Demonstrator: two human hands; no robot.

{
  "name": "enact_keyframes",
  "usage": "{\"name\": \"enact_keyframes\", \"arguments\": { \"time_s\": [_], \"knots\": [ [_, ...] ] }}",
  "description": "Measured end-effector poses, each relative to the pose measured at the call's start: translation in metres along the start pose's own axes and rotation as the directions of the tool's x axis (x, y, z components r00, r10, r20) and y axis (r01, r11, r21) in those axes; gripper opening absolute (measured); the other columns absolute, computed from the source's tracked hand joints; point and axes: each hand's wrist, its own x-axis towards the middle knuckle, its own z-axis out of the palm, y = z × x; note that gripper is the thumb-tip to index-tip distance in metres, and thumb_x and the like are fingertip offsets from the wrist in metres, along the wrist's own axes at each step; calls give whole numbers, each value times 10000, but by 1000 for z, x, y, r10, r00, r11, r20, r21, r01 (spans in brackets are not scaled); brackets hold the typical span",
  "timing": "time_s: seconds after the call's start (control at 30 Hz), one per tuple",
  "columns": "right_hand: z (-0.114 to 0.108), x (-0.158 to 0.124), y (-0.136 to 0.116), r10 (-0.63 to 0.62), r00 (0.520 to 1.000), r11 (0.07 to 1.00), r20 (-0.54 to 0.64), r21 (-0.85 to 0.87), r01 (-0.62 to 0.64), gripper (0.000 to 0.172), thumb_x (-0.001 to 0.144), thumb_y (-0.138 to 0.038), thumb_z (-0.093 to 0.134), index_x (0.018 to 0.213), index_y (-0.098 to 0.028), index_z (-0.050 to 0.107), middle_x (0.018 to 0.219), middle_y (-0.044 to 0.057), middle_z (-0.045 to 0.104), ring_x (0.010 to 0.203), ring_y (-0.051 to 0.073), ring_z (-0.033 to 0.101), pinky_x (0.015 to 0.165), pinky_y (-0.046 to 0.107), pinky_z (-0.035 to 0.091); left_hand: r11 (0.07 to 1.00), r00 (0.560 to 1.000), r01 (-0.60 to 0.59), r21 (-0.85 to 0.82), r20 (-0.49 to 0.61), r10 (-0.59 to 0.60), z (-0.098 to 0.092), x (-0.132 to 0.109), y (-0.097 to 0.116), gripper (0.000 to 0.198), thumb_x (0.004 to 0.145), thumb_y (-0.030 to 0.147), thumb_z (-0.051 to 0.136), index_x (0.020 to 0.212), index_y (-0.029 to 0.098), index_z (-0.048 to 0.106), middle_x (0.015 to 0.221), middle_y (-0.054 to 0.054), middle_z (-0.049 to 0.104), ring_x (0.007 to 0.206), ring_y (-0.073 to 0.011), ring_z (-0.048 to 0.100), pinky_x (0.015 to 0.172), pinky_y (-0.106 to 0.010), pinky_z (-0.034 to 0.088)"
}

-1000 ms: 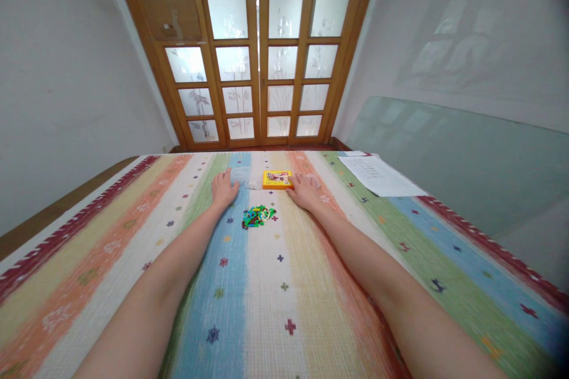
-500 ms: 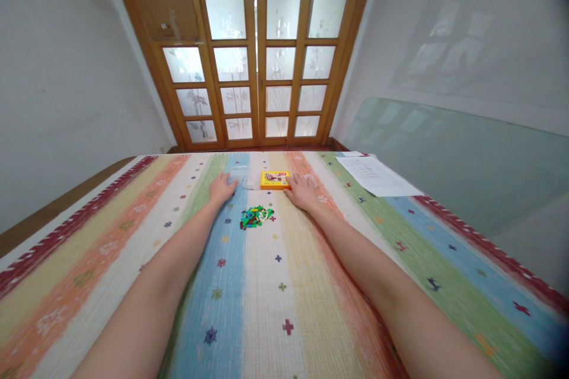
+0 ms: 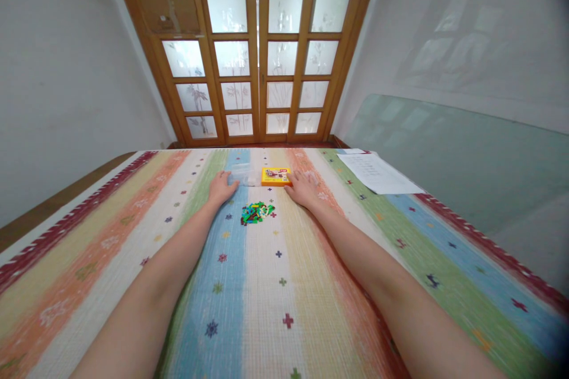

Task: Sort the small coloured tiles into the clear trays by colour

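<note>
Yellow box [image 3: 276, 176] lies flat on the counter's striped cloth [image 3: 267, 284], far from the person, at the middle stripes.

Left hand [image 3: 221, 188]: just left of the yellow box and slightly nearer the person, palm down on the cloth. Grip wide and flat, holding nothing. Its fingertips meet the near edge of a clear packet [image 3: 242, 175], which lies against the box's left side.

Right hand [image 3: 302, 188]: just right of the yellow box, palm down, fingers spread. Grip wide, empty. Cannot tell whether it touches the box's right edge.

Pile of small bricks [image 3: 256, 212], green, blue and yellow: near side of the box, between the two hands, touching neither.

Sheet of paper [image 3: 376, 173]: well right of the box, near the counter's edge.

Wooden doors [image 3: 258, 53] with frosted panes: beyond the box.
</note>
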Motion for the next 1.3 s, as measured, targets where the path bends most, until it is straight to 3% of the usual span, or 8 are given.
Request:
{"name": "enact_keyframes", "arguments": {
  "time_s": [0.2, 0.43, 0.6, 0.73, 0.97, 1.3],
  "knots": [
    [-2, 0, -3, -7, 999, 1000, -49, 10, 8, 467, 1051, -421, 418, 1459, -237, 552, 1507, 143, 519, 1403, 320, 398, 1178, 511, 274, 1000, 1000, -3, 17, -24, 3, -1, -2, 2, 648, 931, 551, 580, 1438, 148, 579, 1562, -181, 487, 1427, -332, 488, 1210, -433, 361],
    [0, 2, -3, 2, 1000, 1000, -28, -10, -2, 468, 1061, -415, 390, 1468, -236, 537, 1578, 136, 453, 1430, 332, 354, 1191, 548, 242, 994, 997, -61, 94, 48, 57, 2, -3, 15, 855, 871, 689, 622, 1544, 183, 477, 1633, -186, 404, 1491, -401, 388, 1223, -508, 313],
    [2, 5, -1, -14, 1000, 999, -24, -31, 13, 546, 1054, -449, 419, 1571, -274, 437, 1628, 124, 404, 1464, 340, 321, 1191, 561, 239, 993, 999, -23, 120, 28, 20, 4, -2, 23, 816, 880, 720, 593, 1528, 231, 513, 1636, -175, 401, 1450, -422, 430, 1188, -539, 344],
    [4, 7, 0, -6, 1000, 999, 1, -49, 6, 518, 1064, -428, 387, 1567, -325, 453, 1656, 94, 373, 1484, 344, 306, 1195, 584, 228, 987, 999, -24, 158, 30, 20, 0, -6, 28, 778, 910, 702, 555, 1542, 252, 500, 1639, -166, 398, 1440, -419, 433, 1173, -545, 355],
    [4, 4, -1, -37, 997, 998, -68, -56, 34, 477, 1065, -415, 399, 1516, -317, 521, 1569, 113, 486, 1424, 348, 389, 1164, 596, 294, 982, 998, 1, 191, 68, -14, -9, -11, 38, 752, 940, 679, 495, 1558, 252, 474, 1664, -154, 360, 1459, -418, 399, 1183, -555, 331],
    [7, 7, -1, -13, 998, 1000, -63, -13, 12, 490, 1037, -399, 472, 1515, -304, 522, 1594, 109, 465, 1459, 365, 368, 1180, 620, 268, 981, 998, -46, 191, 52, 37, -1, -4, 30, 721, 949, 645, 512, 1544, 239, 499, 1631, -176, 403, 1444, -401, 434, 1182, -526, 346]
  ]
}}
